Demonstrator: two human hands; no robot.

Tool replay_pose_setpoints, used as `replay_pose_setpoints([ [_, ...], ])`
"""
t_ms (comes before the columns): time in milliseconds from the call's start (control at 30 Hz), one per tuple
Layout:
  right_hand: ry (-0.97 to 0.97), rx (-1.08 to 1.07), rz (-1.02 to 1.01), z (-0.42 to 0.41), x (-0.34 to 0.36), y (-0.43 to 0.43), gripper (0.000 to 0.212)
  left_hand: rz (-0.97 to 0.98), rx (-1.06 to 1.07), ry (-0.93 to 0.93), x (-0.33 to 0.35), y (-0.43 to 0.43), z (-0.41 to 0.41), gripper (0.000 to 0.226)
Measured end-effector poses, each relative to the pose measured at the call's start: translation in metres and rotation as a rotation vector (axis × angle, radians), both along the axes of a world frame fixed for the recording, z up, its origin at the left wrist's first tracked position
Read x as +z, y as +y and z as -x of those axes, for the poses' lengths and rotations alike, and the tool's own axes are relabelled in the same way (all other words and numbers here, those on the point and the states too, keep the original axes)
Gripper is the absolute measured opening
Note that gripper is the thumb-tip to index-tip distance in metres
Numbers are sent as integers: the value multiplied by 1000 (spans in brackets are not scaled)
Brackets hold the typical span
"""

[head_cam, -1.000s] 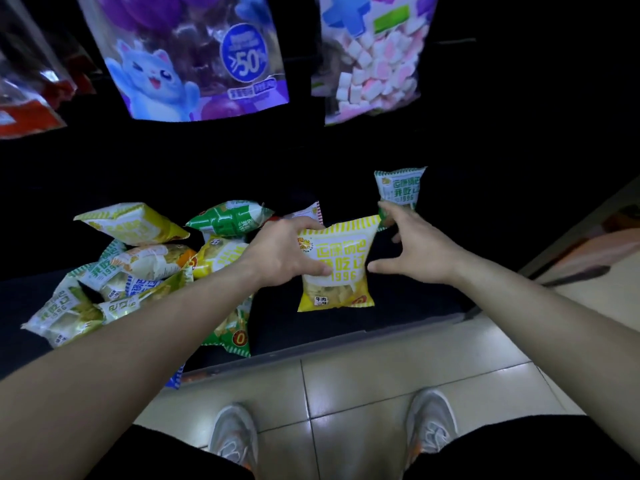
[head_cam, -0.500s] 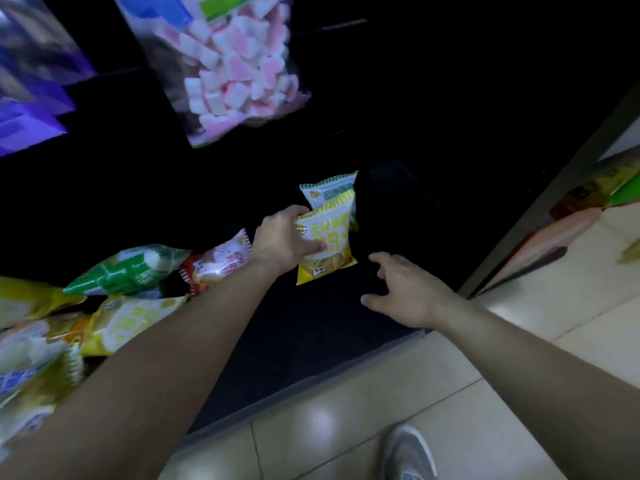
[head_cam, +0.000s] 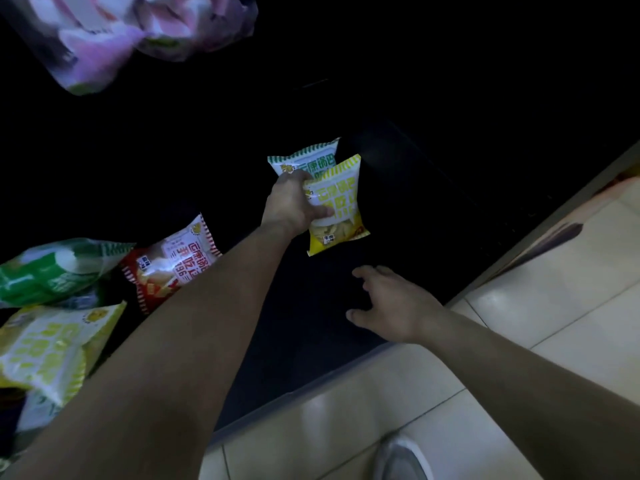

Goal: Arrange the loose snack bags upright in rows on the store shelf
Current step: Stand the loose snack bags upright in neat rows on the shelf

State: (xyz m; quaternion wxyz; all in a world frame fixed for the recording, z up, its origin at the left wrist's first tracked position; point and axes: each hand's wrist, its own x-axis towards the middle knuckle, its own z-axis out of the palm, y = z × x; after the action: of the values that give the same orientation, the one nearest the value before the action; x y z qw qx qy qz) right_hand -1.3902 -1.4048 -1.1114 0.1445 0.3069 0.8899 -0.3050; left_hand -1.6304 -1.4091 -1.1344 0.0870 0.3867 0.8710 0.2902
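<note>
My left hand (head_cam: pixel 291 202) grips a yellow snack bag (head_cam: pixel 341 216) by its left edge and holds it upright on the dark bottom shelf (head_cam: pixel 311 334). Right behind it stands a green-and-white snack bag (head_cam: pixel 311 159), partly covered by the yellow one. My right hand (head_cam: pixel 388 303) hovers below and in front of the yellow bag, fingers spread, holding nothing. To the left lie loose bags: a red one (head_cam: pixel 173 261), a green one (head_cam: pixel 52 268) and a yellow-green one (head_cam: pixel 48 348), the pile cut off by the frame edge.
A bag of pink and white sweets (head_cam: pixel 114 32) hangs above at the top left. The shelf's right side post (head_cam: pixel 554 216) runs diagonally by the pale tiled floor (head_cam: pixel 415 410). My shoe (head_cam: pixel 401 459) is at the bottom.
My left hand carried the yellow bag back and right, up against the green-and-white bag. My right hand let go of it and drew back toward the shelf front. The view swung right.
</note>
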Motion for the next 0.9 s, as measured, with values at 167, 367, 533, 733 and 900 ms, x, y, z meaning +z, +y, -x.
replay_pose_setpoints([
  [167,16,15,-14,15,22,-15,79,20,-26,18,25,-37,-1,94],
  [367,67,97,-56,42,70,-60,78,280,-109,6,99,-170,10,86],
  [533,126,207,-92,81,97,-108,76,370,-41,33,136,-298,19,73],
  [733,108,217,-68,135,66,-141,78,426,57,122,120,-380,35,77],
  [900,106,226,-87,193,30,-136,71,346,83,112,105,-389,54,73],
])
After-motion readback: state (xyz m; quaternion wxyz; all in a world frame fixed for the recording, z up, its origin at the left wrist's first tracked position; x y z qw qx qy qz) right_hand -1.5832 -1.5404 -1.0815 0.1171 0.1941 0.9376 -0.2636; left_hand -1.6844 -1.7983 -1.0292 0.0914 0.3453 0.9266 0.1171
